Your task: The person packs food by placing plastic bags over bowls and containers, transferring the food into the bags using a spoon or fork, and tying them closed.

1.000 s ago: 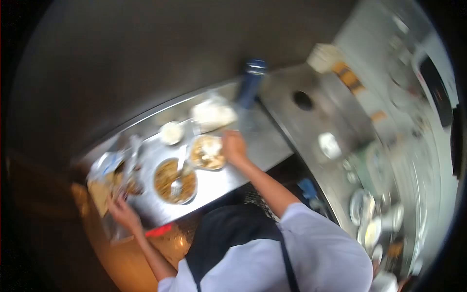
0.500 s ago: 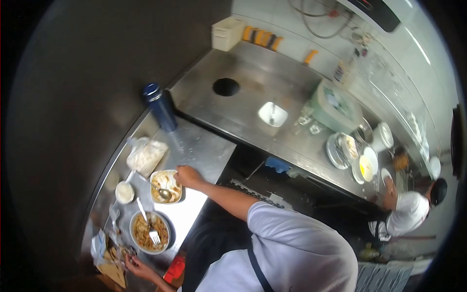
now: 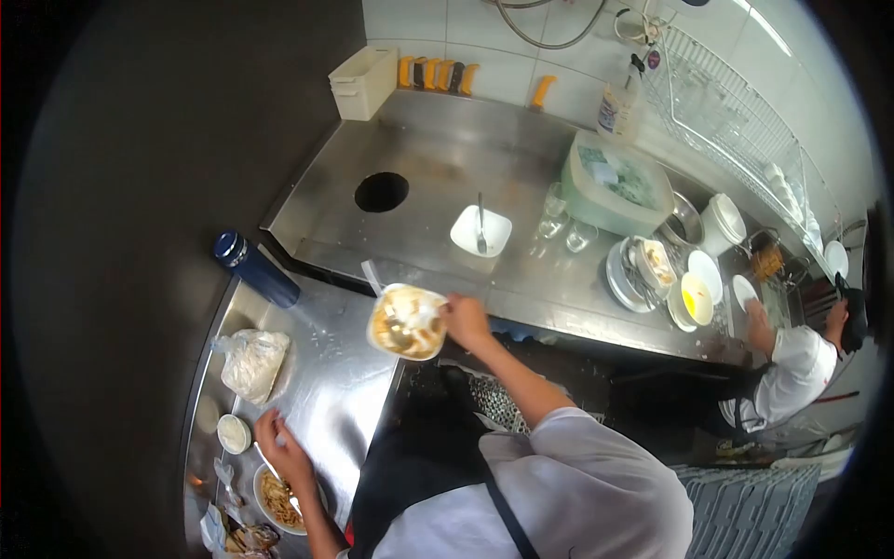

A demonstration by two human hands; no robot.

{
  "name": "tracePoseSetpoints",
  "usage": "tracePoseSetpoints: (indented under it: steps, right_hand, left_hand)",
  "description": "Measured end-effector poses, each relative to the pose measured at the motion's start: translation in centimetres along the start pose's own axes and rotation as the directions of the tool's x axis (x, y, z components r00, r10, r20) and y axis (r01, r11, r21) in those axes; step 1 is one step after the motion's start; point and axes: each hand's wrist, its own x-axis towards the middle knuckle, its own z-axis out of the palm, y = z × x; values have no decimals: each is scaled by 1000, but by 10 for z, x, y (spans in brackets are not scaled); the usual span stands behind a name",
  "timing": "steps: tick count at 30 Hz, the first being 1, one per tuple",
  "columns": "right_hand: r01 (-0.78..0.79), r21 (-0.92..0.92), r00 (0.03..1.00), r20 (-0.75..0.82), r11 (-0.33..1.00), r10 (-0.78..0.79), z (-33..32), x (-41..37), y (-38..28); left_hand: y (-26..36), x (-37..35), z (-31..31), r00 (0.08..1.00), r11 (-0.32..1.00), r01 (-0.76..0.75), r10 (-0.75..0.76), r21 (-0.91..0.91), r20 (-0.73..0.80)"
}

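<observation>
My right hand [image 3: 466, 320] grips the rim of a square white bowl [image 3: 408, 321] smeared with brown and white food, held up over the counter's edge; a pale handle sticks out from it. My left hand [image 3: 283, 445] hovers above the steel counter [image 3: 337, 373], fingers apart and holding nothing that shows. Below it, partly covered by the forearm, sits a round bowl [image 3: 277, 501] of brown food with a fork. A small white tub [image 3: 234, 433] and a plastic bag of pale food [image 3: 255, 364] stand to the left.
A blue bottle [image 3: 257, 270] stands at the counter's back corner. On the steel sink counter [image 3: 419, 233] are a white bowl with a spoon [image 3: 480, 231], glasses, a green tub [image 3: 616, 183] and stacked dishes. A co-worker [image 3: 792, 373] handles a plate at the far right.
My right hand has lifted the square bowl off the counter and moved it right, toward the sink. My left hand has moved up from the wrappers to above the round bowl. The view has shifted.
</observation>
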Motion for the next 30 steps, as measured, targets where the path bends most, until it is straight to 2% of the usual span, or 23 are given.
tracePoseSetpoints:
  steps: [1, 3, 6, 7, 8, 10, 14, 15, 17, 20, 23, 24, 26, 27, 28, 30]
  right_hand:
    - [-26, 16, 998, -52, 1000, 27, -21, 8, 16]
    - [-99, -87, 983, -166, 991, 84, -51, 28, 57]
    - [-130, -63, 941, -323, 990, 102, -96, 52, 111]
    - [-126, -71, 927, -365, 989, 92, -110, 58, 123]
    - [-129, -62, 911, -402, 990, 94, -117, 65, 138]
    - [-177, -7, 887, -434, 984, 157, -126, 76, 163]
    - [-323, 153, 834, -421, 934, 357, -134, 99, 186]
    - [-350, 189, 817, -418, 918, 398, -133, 105, 188]
    - [-373, 210, 801, -419, 904, 428, -129, 119, 193]
    - [-400, 235, 785, -411, 886, 463, -119, 130, 202]
    - [-406, 277, 776, -399, 871, 488, -109, 138, 207]
    - [-404, 291, 773, -399, 867, 494, -108, 139, 207]
    - [-357, 273, 796, -411, 894, 443, -98, 139, 215]
    - [-329, 263, 808, -418, 907, 415, -95, 140, 217]
    - [-360, 360, 796, -363, 861, 485, -96, 143, 211]
    - [-416, 535, 766, -230, 735, 601, -101, 149, 189]
  left_hand:
    - [25, 20, 25, 997, 997, -75, 73, 38, 38]
    - [53, 52, 96, 992, 992, -84, 92, -99, 88]
    - [109, 100, 210, 943, 951, -187, 244, -246, 228]
    - [122, 112, 254, 922, 951, -105, 203, -291, 330]
    - [144, 127, 291, 887, 947, -216, 292, -238, 358]
    - [171, 150, 377, 839, 922, -292, 375, -256, 394]
    - [203, 172, 551, 729, 973, -128, 225, -194, 647]
    - [211, 175, 581, 685, 985, -129, 172, -114, 708]
    - [224, 176, 624, 580, 987, -156, 55, 45, 813]
    - [220, 169, 663, 435, 1000, -23, 8, 3, 900]
    - [204, 165, 685, 549, 967, 184, 49, -178, 834]
    - [197, 166, 688, 567, 956, 210, 53, -206, 822]
    - [217, 192, 645, 612, 927, 257, 61, -272, 788]
    - [232, 207, 617, 664, 958, 161, 72, -236, 744]
    - [245, 219, 591, 712, 979, 67, 88, -192, 697]
    - [247, 234, 557, 882, 971, -110, 194, -213, 429]
